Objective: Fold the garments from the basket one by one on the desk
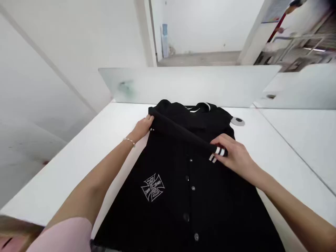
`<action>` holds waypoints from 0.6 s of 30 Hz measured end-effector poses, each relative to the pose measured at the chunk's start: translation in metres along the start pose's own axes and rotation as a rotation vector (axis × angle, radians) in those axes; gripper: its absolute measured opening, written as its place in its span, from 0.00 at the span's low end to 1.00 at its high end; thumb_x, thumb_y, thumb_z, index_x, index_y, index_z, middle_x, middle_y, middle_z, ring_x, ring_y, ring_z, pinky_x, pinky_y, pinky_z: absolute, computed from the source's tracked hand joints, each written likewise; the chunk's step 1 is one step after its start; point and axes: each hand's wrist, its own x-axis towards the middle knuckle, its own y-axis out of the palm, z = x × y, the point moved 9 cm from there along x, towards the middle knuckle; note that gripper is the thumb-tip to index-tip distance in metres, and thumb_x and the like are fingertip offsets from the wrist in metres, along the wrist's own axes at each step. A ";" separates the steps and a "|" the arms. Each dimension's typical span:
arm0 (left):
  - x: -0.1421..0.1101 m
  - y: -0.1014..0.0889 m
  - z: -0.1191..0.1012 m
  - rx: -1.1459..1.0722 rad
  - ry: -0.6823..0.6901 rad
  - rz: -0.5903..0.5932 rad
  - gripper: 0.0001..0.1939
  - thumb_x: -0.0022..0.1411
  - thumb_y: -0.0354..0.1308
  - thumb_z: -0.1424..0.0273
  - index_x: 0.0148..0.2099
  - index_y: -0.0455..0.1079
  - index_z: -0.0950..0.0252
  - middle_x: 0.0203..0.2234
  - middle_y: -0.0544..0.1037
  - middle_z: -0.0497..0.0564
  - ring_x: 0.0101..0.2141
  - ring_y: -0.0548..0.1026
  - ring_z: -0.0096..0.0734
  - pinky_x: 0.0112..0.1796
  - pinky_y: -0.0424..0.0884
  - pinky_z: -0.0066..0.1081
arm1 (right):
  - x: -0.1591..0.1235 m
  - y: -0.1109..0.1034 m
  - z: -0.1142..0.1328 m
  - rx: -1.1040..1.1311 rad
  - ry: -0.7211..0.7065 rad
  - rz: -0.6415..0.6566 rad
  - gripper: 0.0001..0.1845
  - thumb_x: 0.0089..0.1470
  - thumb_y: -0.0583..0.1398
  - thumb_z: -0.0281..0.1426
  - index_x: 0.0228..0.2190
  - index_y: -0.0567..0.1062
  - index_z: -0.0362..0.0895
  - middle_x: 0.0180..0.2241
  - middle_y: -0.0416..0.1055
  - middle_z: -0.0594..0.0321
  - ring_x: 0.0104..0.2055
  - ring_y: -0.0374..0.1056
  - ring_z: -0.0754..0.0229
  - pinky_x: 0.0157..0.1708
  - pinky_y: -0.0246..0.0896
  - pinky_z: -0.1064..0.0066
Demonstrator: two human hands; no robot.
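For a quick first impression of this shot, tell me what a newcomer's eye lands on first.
The black button-front jacket stands out first, spread across the middle of the white table, with a white cross-shaped emblem on its front. A folded sleeve lies diagonally across its upper part. The right hand holds the white-striped cuff, while the left hand, with a beaded bracelet at its wrist, rests at the sleeve's far end.

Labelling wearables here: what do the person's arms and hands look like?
The left hand and right hand are bare, without gloves. A thin beaded bracelet circles the left wrist, and a pale pink sleeve shows on the left arm. None shows on the right.
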 end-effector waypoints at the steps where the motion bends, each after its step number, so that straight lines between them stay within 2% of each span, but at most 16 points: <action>1: -0.001 0.000 0.005 -0.023 0.008 0.035 0.24 0.60 0.46 0.84 0.58 0.61 0.69 0.49 0.72 0.63 0.41 0.77 0.46 0.37 0.75 0.38 | -0.004 0.006 0.008 -0.024 -0.032 0.029 0.13 0.53 0.59 0.19 0.39 0.69 0.46 0.38 0.66 0.60 0.32 0.67 0.62 0.29 0.65 0.72; 4: -0.001 -0.013 0.019 -0.084 0.001 0.014 0.23 0.58 0.45 0.85 0.54 0.65 0.66 0.47 0.73 0.60 0.43 0.76 0.44 0.41 0.75 0.39 | -0.017 0.024 0.023 -0.066 -0.104 0.107 0.18 0.53 0.56 0.17 0.44 0.68 0.46 0.43 0.66 0.57 0.39 0.68 0.58 0.38 0.69 0.66; 7: 0.005 -0.045 0.031 -0.141 -0.051 -0.209 0.27 0.58 0.44 0.85 0.57 0.65 0.66 0.51 0.70 0.61 0.50 0.73 0.46 0.47 0.73 0.41 | -0.033 0.044 0.023 -0.068 -0.138 0.178 0.26 0.49 0.56 0.15 0.49 0.67 0.46 0.47 0.65 0.53 0.44 0.68 0.53 0.43 0.70 0.60; 8: 0.008 -0.054 0.029 -0.151 -0.027 -0.260 0.29 0.58 0.43 0.86 0.60 0.63 0.65 0.53 0.69 0.61 0.52 0.71 0.46 0.48 0.73 0.42 | -0.037 0.049 0.019 -0.062 -0.134 0.187 0.29 0.47 0.56 0.15 0.50 0.67 0.46 0.49 0.64 0.52 0.46 0.68 0.52 0.45 0.71 0.58; 10: 0.017 -0.059 0.019 -0.141 0.080 -0.261 0.32 0.59 0.43 0.86 0.62 0.64 0.61 0.58 0.66 0.61 0.54 0.68 0.47 0.48 0.72 0.43 | -0.043 0.053 0.008 -0.048 -0.100 0.176 0.31 0.45 0.56 0.16 0.52 0.67 0.47 0.51 0.64 0.51 0.49 0.68 0.50 0.46 0.71 0.56; 12: 0.029 -0.054 0.008 -0.107 0.176 -0.195 0.26 0.61 0.43 0.85 0.55 0.70 0.60 0.59 0.66 0.61 0.55 0.66 0.49 0.50 0.70 0.46 | -0.044 0.052 -0.005 -0.005 -0.038 0.160 0.28 0.45 0.57 0.18 0.50 0.69 0.47 0.51 0.64 0.51 0.48 0.68 0.50 0.45 0.72 0.57; 14: 0.042 -0.049 0.008 -0.109 0.198 -0.159 0.18 0.64 0.46 0.81 0.46 0.73 0.62 0.56 0.69 0.61 0.55 0.66 0.51 0.51 0.68 0.49 | -0.042 0.047 -0.018 0.084 0.032 0.155 0.20 0.49 0.56 0.22 0.45 0.71 0.47 0.50 0.65 0.52 0.46 0.70 0.52 0.43 0.72 0.59; 16: 0.058 -0.048 0.018 -0.204 0.158 -0.166 0.12 0.67 0.48 0.75 0.40 0.73 0.65 0.51 0.72 0.61 0.52 0.68 0.48 0.52 0.68 0.48 | -0.036 0.038 -0.028 0.203 0.105 0.141 0.09 0.55 0.57 0.28 0.39 0.72 0.47 0.47 0.68 0.54 0.45 0.71 0.53 0.43 0.72 0.60; 17: 0.066 -0.049 0.026 -0.284 0.111 -0.181 0.12 0.68 0.48 0.73 0.37 0.73 0.65 0.49 0.72 0.61 0.49 0.69 0.46 0.52 0.68 0.46 | -0.032 0.033 -0.034 0.267 0.156 0.126 0.06 0.57 0.58 0.32 0.38 0.73 0.47 0.45 0.70 0.55 0.44 0.72 0.52 0.43 0.71 0.60; 18: 0.073 -0.049 0.035 -0.370 0.051 -0.199 0.13 0.69 0.47 0.72 0.35 0.72 0.66 0.46 0.73 0.60 0.47 0.70 0.44 0.52 0.68 0.44 | -0.028 0.028 -0.041 0.336 0.222 0.108 0.08 0.58 0.59 0.37 0.37 0.73 0.47 0.42 0.71 0.56 0.43 0.72 0.52 0.43 0.71 0.60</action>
